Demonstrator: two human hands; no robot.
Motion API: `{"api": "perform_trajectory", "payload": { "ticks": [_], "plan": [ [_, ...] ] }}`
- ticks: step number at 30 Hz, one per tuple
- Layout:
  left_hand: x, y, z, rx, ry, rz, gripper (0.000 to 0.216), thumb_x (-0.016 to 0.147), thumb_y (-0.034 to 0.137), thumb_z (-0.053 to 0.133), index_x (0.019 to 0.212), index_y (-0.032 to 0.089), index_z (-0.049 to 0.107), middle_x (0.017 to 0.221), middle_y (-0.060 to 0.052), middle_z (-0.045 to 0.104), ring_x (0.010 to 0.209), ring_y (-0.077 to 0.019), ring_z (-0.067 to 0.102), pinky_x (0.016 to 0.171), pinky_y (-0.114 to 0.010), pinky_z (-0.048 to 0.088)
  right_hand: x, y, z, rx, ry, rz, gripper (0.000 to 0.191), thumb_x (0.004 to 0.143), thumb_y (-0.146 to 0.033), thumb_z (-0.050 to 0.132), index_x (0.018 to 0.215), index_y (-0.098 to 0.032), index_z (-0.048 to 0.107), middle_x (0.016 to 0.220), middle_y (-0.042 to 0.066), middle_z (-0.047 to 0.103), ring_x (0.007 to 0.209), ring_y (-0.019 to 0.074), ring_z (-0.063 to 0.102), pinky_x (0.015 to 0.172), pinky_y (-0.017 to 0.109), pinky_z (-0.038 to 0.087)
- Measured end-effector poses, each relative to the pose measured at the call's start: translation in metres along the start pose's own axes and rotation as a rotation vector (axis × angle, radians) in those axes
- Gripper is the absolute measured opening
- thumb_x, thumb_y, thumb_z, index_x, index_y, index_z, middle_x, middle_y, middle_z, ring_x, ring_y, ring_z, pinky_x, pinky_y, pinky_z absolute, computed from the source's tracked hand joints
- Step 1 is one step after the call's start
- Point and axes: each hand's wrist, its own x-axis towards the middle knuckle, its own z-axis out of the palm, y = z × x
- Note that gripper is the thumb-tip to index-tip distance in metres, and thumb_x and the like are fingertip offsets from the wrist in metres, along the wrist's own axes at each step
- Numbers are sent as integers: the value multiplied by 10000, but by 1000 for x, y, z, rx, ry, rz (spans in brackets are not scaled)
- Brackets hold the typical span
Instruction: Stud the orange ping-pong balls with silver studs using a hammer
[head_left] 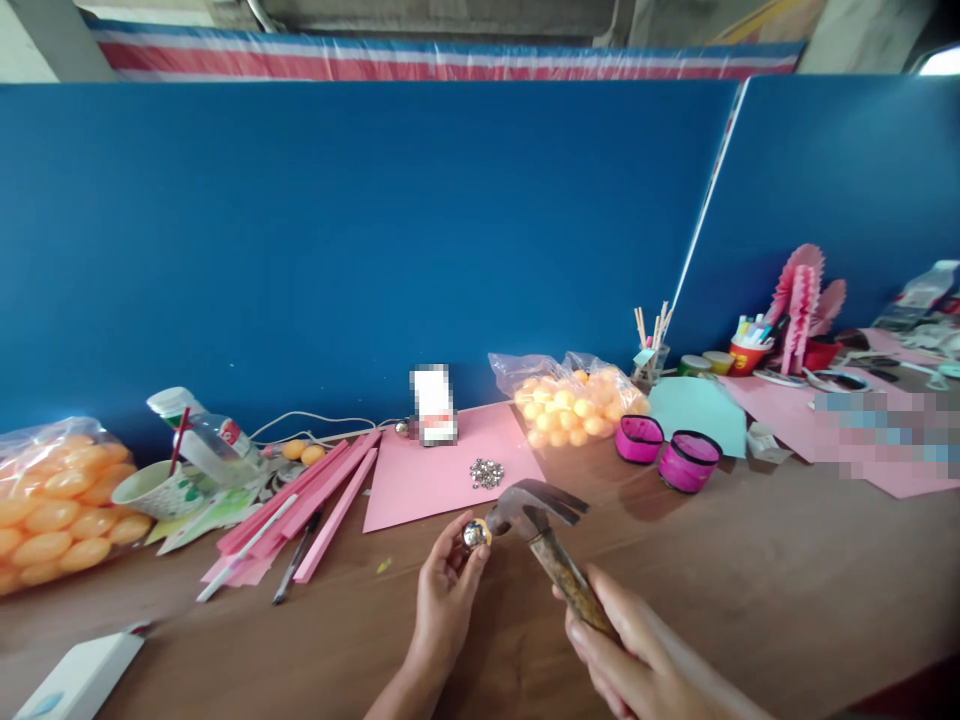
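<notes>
Between the thumb and fingers of my left hand point(448, 582) is a small shiny silver ball point(474, 534), with a bit of yellow showing at its right side. My right hand point(630, 640) is wrapped around the worn wooden handle of a claw hammer point(534, 508). The hammer's face is close beside the ball; whether they touch I cannot tell. Just beyond, a pile of small silver metal pieces point(487, 473) lies on a pink paper sheet point(405, 490).
Bags of orange balls lie at the left point(67, 500) and back centre point(570, 410). Pink paper strips point(300, 510), a pen point(296, 556) and a paper cup point(154, 490) are left. Magenta fabric rings point(690, 462) sit right. A blue partition point(375, 220) closes off the back.
</notes>
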Motion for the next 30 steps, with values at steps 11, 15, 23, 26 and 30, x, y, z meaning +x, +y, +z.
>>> {"api": "perform_trajectory", "payload": {
  "ticks": [11, 15, 23, 26, 30],
  "plan": [
    [-2, 3, 4, 9, -6, 21, 500, 659, 283, 690, 1135, 191, 569, 1142, -84, 623, 1075, -233, 559, 953, -340, 425, 6, -7, -8, 0, -87, -2, 145, 829, -335, 423, 868, -199, 458, 572, -54, 446, 520, 96, 438, 533, 200, 359],
    [0, 5, 3, 73, -9, -20, 520, 623, 296, 714, 1117, 198, 582, 1111, -63, 643, 1055, -234, 573, 929, -319, 450, 1, -14, -14, -77, -99, -22, 115, 814, -297, 451, 844, -189, 476, 692, -20, 485, 601, 101, 460, 589, 207, 367],
    [1, 12, 7, 127, 57, -80, 547, 561, 334, 747, 1072, 200, 606, 1107, -39, 647, 1095, -248, 543, 939, -305, 441, -6, -1, -18, -90, -69, -33, 149, 833, -325, 459, 898, -197, 499, 821, 0, 529, 723, 116, 480, 695, 215, 368],
    [2, 9, 5, 109, 6, -74, 573, 556, 343, 751, 1091, 211, 592, 1148, -34, 623, 1119, -252, 523, 937, -301, 443, -5, 5, -17, -104, -71, -32, 146, 829, -326, 468, 897, -202, 504, 825, 0, 536, 729, 122, 486, 700, 217, 372],
    [2, 3, 1, 88, 23, -52, 598, 581, 344, 739, 1141, 256, 547, 1173, -13, 606, 1117, -247, 526, 956, -324, 430, -7, 4, -17, -103, -59, -65, 101, 799, -285, 499, 867, -211, 510, 832, 5, 550, 740, 134, 493, 737, 221, 370]
  ]
}}
